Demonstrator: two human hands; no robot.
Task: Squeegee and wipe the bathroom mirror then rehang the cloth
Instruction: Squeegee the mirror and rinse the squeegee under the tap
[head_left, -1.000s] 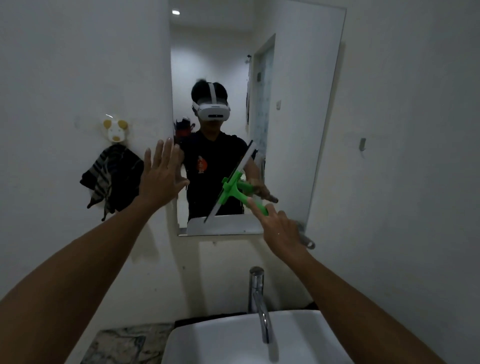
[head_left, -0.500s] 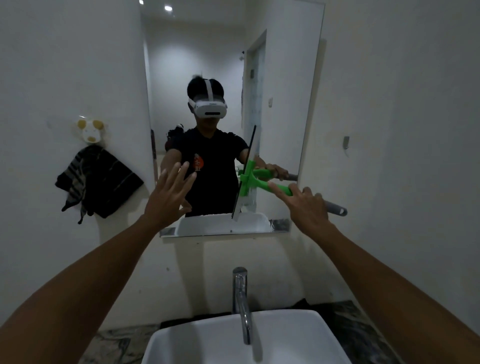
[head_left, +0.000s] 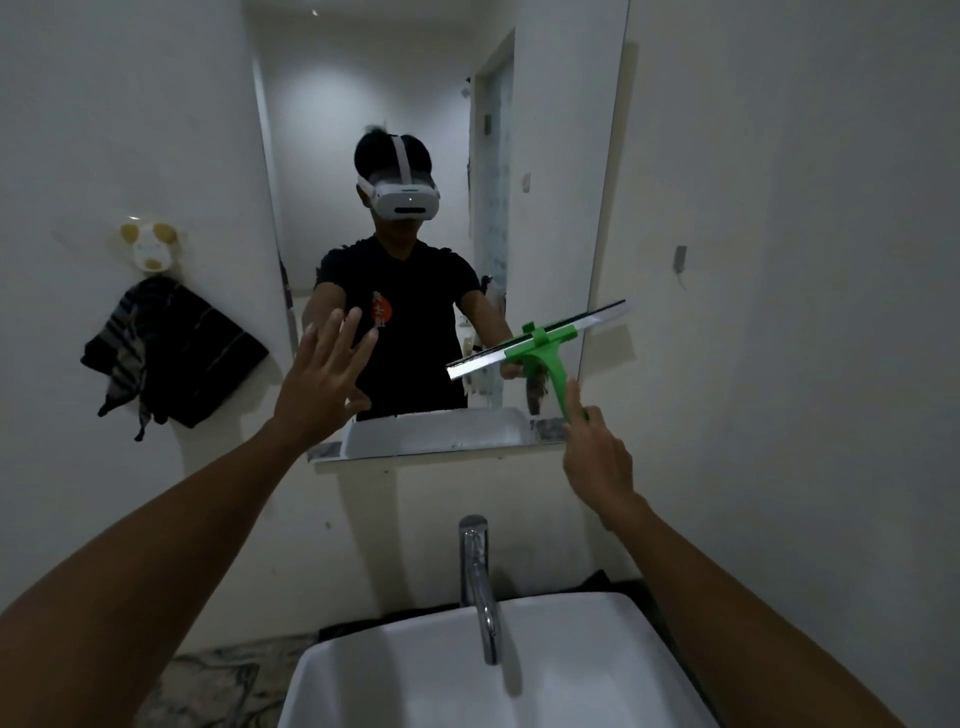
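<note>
The tall frameless mirror (head_left: 545, 156) hangs on the white wall ahead and reflects a person in a headset. My right hand (head_left: 597, 457) grips the handle of a green squeegee (head_left: 543, 345). Its blade lies nearly level, tilted up to the right, against the mirror's lower right part. My left hand (head_left: 324, 379) is raised with fingers spread in front of the mirror's lower left edge, holding nothing. A dark striped cloth (head_left: 166, 353) hangs from a small animal-shaped wall hook (head_left: 148, 247) left of the mirror.
A white basin (head_left: 597, 623) with a chrome tap (head_left: 478, 582) sits directly below the mirror. A marbled counter (head_left: 208, 680) shows at the lower left. A small fitting (head_left: 679, 260) is fixed to the right wall.
The squeegee blade has swung from near upright to nearly level and moved right toward the mirror's right edge. My left hand stayed raised and spread. The view shifted left.
</note>
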